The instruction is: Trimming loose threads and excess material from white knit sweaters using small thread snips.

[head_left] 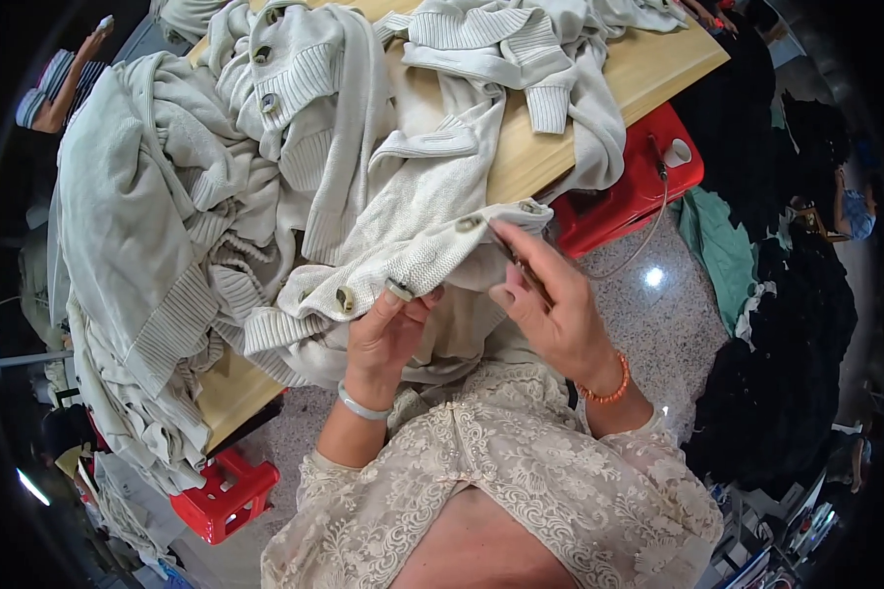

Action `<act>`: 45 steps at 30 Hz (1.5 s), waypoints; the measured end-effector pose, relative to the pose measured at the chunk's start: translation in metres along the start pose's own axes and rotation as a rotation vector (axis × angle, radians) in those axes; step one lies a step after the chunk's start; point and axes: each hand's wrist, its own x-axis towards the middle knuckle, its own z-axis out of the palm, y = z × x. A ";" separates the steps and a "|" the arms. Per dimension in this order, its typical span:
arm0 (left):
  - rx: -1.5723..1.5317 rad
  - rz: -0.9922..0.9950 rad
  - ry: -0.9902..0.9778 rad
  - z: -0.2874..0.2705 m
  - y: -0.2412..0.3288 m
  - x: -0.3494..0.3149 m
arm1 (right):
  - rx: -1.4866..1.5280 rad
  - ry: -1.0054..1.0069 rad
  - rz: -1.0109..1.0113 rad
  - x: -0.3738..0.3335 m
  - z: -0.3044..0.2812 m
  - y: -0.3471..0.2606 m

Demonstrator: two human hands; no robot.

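A cream knitted cardigan [427,250] lies partly over the table edge, its button band pulled up in front of me. Along that band sit several dark, mottled buttons [345,300]. My left hand [383,339] is closed on the band, thumb on top and fingers underneath. In my right hand [565,314] is a slim dark metal tool [528,273], its exact kind hidden by the fingers. The tool is by the band's right end, close to a button [469,224] near my right index fingertip.
More cream knitwear [157,196] is heaped over the wooden table [648,74]. A red stool [638,177] carrying a white cup-like thing stands to the right, with a thin cable nearby. Another red stool [228,496] is at lower left. Dark cloth [781,383] is piled on the right.
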 end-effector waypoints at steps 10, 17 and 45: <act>-0.004 -0.103 0.136 -0.001 -0.011 0.003 | -0.100 -0.040 -0.084 -0.003 0.007 -0.003; 0.070 -0.068 0.069 -0.022 -0.007 -0.009 | -0.110 0.005 -0.190 -0.006 0.020 -0.001; -0.078 -0.120 0.056 -0.001 -0.008 -0.006 | -0.326 -0.014 -0.293 -0.007 0.016 -0.014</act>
